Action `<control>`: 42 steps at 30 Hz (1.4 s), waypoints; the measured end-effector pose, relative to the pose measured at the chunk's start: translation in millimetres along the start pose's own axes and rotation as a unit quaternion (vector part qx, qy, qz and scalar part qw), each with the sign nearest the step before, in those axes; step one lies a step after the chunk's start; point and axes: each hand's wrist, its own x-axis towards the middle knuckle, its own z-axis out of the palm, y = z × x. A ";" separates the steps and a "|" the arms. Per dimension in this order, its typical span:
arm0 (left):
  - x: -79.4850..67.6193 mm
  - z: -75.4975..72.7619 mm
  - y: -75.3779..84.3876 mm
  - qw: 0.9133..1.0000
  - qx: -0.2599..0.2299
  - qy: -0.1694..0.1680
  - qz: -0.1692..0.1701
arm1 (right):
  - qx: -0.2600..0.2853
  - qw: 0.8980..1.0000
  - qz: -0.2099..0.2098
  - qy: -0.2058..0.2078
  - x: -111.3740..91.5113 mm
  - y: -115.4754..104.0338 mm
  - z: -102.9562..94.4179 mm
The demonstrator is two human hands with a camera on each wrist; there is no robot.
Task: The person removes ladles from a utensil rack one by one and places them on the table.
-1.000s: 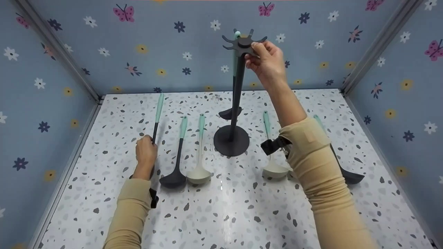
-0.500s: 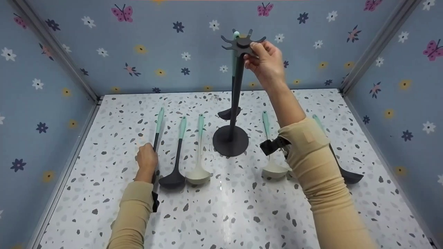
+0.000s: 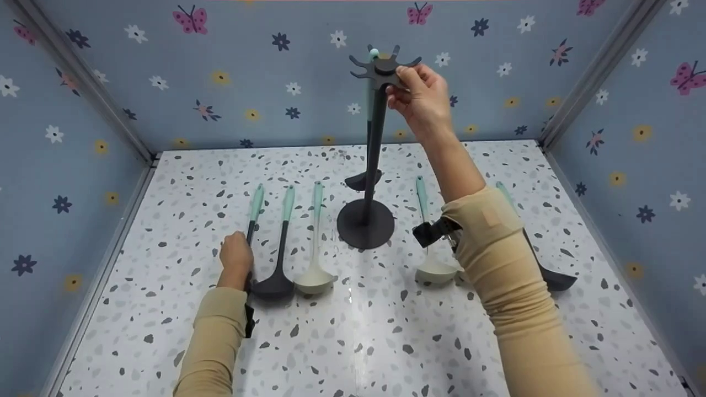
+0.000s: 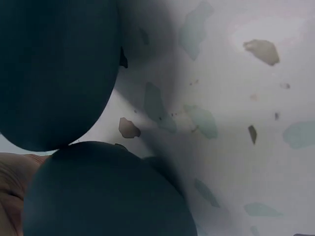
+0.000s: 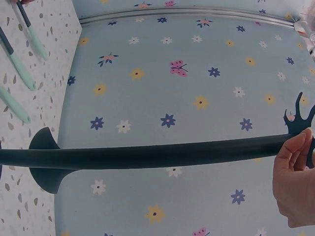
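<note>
My left hand (image 3: pixel 236 256) grips the dark shaft of a mint-handled ladle (image 3: pixel 257 204) lying at the left; the hand and wrist hide its lower end in the head view. Two large dark rounded shapes (image 4: pixel 108 191), apparently ladle bowls, fill much of the left wrist view. With thumb and fingers, my right hand (image 3: pixel 423 102) pinches the hooked top of a dark utensil stand (image 3: pixel 376 138), whose round base sits on the table. Behind the pole hangs another ladle (image 3: pixel 363 181) with a dark bowl, its mint handle up at the hooks.
Right beside the left hand lie a dark ladle (image 3: pixel 274 286) and a cream ladle (image 3: pixel 315 278). Farther right are another cream ladle (image 3: pixel 436 272) and a dark one (image 3: pixel 558 280), partly under the right arm. Flower-patterned walls (image 3: pixel 309 66) enclose the speckled table (image 3: pixel 353 342).
The left hand has drawn its ladle toward me, so the handle end now lies about level with the neighbouring ladles. The right hand keeps its hold on the stand's top.
</note>
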 end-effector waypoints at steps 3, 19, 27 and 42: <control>0.1 -0.4 -1.2 1.000 0.004 -0.015 -0.004 | 0.002 1.000 0.000 -0.003 0.3 0.2 1.0; -1.7 -3.5 -1.2 0.999 0.016 -0.029 -0.006 | -0.005 1.000 0.000 -0.005 -0.2 0.2 2.1; 0.1 -8.7 5.8 0.999 0.031 -0.033 -0.013 | -0.030 0.999 0.002 -0.011 -2.4 -2.7 0.3; 4.2 -42.1 63.1 0.994 -0.004 0.061 0.094 | -0.079 0.997 0.015 -0.004 -2.8 -10.0 -8.4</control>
